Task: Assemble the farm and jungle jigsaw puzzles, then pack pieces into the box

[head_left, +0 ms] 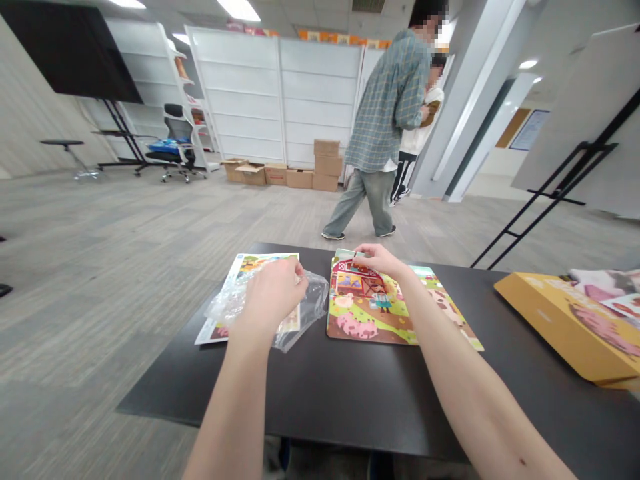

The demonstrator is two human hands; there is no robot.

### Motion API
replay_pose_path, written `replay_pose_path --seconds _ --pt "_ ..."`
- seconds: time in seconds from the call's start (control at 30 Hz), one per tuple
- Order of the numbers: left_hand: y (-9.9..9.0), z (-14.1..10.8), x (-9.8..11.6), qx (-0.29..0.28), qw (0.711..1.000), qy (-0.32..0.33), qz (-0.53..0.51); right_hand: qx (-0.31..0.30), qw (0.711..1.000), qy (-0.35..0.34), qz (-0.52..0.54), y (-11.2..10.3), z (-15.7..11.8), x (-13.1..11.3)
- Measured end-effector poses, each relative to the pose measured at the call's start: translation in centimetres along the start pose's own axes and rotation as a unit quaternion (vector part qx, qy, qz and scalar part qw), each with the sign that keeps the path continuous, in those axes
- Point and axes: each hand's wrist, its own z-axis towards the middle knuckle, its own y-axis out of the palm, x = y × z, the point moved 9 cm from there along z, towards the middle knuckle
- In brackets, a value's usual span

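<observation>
My left hand (277, 287) is closed, its fingers curled on a crumpled clear plastic bag (314, 303). Beneath the bag lies a printed sheet (239, 270) with a white border, partly covered by the hand and plastic. At the far edge of a colourful farm-scene board (357, 325), my right hand (379, 259) has its thumb and fingers bent around the edge. The board lies flat on the table, showing a red barn, pink pigs and a figure. My right forearm hides part of it.
A yellow box (555, 327) stands on the dark table (320, 407) at the right, with printed items behind it. Beyond the table a person in a checked shirt (387, 100) walks past another person (417, 133). Cardboard boxes (327, 163) stand by white shelving.
</observation>
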Motion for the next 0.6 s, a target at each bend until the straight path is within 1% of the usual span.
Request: replay_pose_path --seconds 0.1,0.2,0.27,0.4,0.6 --pt "-0.12 0.06 -0.09 0.01 1.0 -0.001 -0.007 -0.025 1.0 0.0 -0.002 0.1 0.09 0.32" --pt "-0.39 0.03 -0.12 0.02 1.0 -0.006 -0.01 -0.065 0.998 0.019 0.005 0.13 0.06 0.84" --pt "-0.38 0.02 -0.06 0.018 1.0 -0.006 -0.008 -0.078 0.996 0.03 -0.014 0.03 0.04 1.03" --pt "-0.18 -0.01 -0.02 0.007 1.0 -0.009 -0.008 -0.082 0.994 0.024 -0.067 -0.1 -0.03 0.7" --pt "-0.4 -0.13 -0.21 0.004 1.0 -0.021 -0.019 -0.053 0.988 -0.003 -0.144 -0.78 -0.19 0.3"
